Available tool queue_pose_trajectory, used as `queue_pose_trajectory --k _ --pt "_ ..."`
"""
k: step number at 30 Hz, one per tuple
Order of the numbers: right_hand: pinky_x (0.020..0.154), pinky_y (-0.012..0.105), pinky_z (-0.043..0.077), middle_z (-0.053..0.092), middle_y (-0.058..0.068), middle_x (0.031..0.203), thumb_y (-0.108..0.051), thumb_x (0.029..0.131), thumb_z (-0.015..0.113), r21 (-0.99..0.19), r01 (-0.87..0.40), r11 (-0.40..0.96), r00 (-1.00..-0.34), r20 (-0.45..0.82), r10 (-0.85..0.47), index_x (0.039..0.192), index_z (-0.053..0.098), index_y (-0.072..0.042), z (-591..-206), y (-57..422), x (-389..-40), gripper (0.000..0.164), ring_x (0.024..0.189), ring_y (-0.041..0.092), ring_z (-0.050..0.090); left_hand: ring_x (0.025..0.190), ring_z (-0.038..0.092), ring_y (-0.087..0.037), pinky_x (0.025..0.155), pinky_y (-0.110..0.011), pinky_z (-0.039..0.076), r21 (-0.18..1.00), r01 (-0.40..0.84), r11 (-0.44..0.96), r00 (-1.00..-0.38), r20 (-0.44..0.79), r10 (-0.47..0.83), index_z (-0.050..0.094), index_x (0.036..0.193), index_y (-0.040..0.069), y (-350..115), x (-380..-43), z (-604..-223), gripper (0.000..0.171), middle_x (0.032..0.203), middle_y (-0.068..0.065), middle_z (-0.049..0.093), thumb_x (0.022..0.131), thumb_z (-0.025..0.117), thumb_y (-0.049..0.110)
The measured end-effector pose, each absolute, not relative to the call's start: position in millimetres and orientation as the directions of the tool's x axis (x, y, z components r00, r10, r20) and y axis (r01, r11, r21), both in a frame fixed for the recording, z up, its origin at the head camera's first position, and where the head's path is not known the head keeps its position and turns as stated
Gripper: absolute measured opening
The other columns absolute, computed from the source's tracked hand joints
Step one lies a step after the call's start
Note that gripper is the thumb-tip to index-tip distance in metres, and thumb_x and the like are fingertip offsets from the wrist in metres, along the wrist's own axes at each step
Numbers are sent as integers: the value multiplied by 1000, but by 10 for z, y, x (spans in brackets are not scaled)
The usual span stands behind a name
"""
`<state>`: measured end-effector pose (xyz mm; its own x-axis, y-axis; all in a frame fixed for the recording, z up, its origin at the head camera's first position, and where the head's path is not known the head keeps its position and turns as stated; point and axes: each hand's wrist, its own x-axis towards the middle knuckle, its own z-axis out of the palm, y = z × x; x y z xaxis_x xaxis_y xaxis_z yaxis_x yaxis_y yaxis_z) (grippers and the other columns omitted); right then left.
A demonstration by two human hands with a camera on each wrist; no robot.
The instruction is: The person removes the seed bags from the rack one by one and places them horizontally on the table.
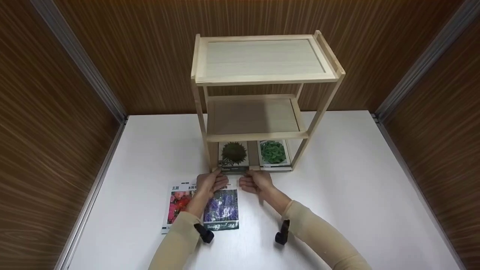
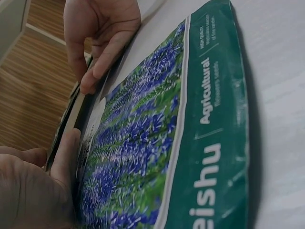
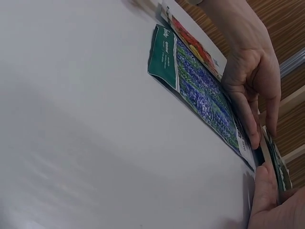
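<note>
A seed packet [image 1: 234, 153] with a round, spiky plant pictured on it lies on the bottom shelf of a small wooden rack, its near edge at the shelf's front. My left hand [image 1: 212, 183] pinches its near left corner, and my right hand [image 1: 258, 180] pinches the near right corner. Beneath the left hand, a purple-flower seed packet [image 1: 222, 210] lies on the white table, its upper part partly covered. Beside it is a red-flower seed packet [image 1: 178, 204], partly hidden by the left forearm. The left wrist view shows both hands at the shelf's front edge.
The three-tier wooden rack [image 1: 262, 78] stands at the back of the white table [image 1: 348, 195]. A green-leaf seed packet [image 1: 273, 153] lies at the right of its bottom shelf. The middle shelf [image 1: 253, 116] overhangs the packets. Wood-grain walls enclose the table at the back and sides.
</note>
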<state>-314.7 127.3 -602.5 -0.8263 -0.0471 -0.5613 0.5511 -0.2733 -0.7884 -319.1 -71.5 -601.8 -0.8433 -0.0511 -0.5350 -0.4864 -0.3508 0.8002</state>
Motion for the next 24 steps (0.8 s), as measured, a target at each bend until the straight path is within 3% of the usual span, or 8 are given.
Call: queue_pose_trajectory --k 5,24 --pt "68 29 70 78 8 74 -10 108 53 -806 527 -270 -846 -528 -77 126 62 17 -6025 1294 -3120 34 65 16 78 71 80 -21 77 -31 70 800 -495 -339 -839 -542 -54 64 119 -21 -721 -3198 -6017 39 86 -21 79 104 66 16" --pt "67 29 70 79 7 77 -7 106 52 -810 561 -170 -827 -537 -165 128 61 13 -5999 1526 -3019 31 67 15 78 66 78 -20 72 -29 70 794 -497 -351 -837 -545 -48 56 132 -18 -752 -3163 -5983 49 82 -15 75 101 71 17"
